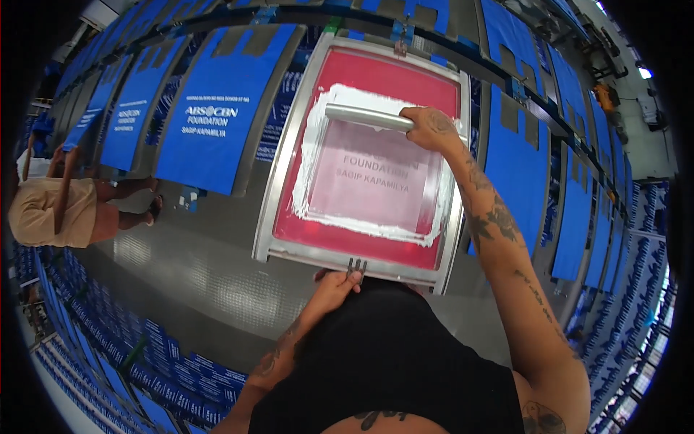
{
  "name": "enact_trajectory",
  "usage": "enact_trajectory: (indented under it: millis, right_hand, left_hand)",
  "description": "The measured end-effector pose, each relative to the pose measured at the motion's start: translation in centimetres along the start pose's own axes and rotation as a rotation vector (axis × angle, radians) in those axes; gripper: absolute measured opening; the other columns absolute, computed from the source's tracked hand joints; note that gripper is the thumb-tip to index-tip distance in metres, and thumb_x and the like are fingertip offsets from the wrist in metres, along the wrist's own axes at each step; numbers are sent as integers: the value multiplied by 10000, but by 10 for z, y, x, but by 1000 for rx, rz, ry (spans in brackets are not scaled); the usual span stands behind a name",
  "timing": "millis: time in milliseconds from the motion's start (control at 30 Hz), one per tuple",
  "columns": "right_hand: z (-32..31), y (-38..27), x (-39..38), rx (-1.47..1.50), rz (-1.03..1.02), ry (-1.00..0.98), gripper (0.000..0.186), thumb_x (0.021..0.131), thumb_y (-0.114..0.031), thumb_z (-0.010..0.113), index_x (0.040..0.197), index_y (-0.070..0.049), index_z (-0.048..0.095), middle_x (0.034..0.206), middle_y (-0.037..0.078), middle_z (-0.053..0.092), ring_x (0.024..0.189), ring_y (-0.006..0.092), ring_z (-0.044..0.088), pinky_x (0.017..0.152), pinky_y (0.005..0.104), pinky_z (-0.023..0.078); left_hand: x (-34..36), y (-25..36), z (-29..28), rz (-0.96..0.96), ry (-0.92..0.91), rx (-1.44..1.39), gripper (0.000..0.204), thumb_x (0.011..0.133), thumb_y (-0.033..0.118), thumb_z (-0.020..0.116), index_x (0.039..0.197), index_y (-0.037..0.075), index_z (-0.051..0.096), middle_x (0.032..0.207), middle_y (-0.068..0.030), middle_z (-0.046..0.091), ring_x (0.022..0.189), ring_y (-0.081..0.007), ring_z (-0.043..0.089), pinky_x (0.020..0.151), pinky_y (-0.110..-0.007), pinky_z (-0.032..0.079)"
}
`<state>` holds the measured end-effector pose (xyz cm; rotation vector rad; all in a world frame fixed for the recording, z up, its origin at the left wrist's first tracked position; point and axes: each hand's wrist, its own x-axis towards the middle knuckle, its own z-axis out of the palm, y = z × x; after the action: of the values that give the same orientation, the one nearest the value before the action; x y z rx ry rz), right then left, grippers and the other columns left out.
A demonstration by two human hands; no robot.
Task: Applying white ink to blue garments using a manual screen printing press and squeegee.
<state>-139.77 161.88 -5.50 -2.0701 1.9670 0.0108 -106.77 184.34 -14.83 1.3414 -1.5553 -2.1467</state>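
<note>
A screen printing frame (265,217) with metal sides lies in front of me, its mesh pink-red around a pale see-through middle. White ink (311,155) rings that middle in a thick, uneven border, and grey lettering shows through the mesh. Across the upper part of the pale area lies a metal squeegee (361,113). My right hand (431,129) is closed around its right end, with the forearm stretched over the frame's right side. At the near edge, my left hand (334,291) grips the frame beside a small slotted metal bracket (357,266); some of its fingers are hidden.
Blue bag-shaped sheets with white print, such as one close by on the left (210,108), lie on boards in rows on both sides. A person in a tan shirt (54,210) stands at far left. Racks of blue printed pieces (173,362) line the lower left.
</note>
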Motion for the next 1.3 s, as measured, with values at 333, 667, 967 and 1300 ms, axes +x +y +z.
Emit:
enact_trajectory:
  millis: [333,667,967,1300]
  right_hand:
    - [67,-170,-210,-64,10,137,403,617,-28,630,1013,-105,621,930,46,640,850,262,589,735,390,472]
    - [-15,-39,-183,758,717,108,361,817,-186,639,1102,34,615,836,160,687,735,254,691,679,372,557]
    - [80,62,-241,1847,724,412,439,815,-236,645,1133,57,576,1009,170,648,884,283,652,796,387,540]
    - [82,92,-273,1840,649,589,417,832,-206,632,1114,97,580,979,190,669,861,291,685,791,388,567]
  left_hand:
    - [6,-14,-10,164,-86,105,605,951,547,444,719,43,685,652,-114,640,669,-244,632,697,-360,481]
    - [13,79,-139,451,764,743,401,938,347,541,1002,-36,641,975,-239,654,956,-361,630,855,-426,471]
    - [30,30,-132,129,584,157,600,1010,468,379,1102,-80,604,976,-166,662,930,-230,596,857,-343,446]
    - [100,4,-92,135,520,159,641,1010,489,346,1116,-96,589,1022,-202,646,962,-254,582,890,-350,434]
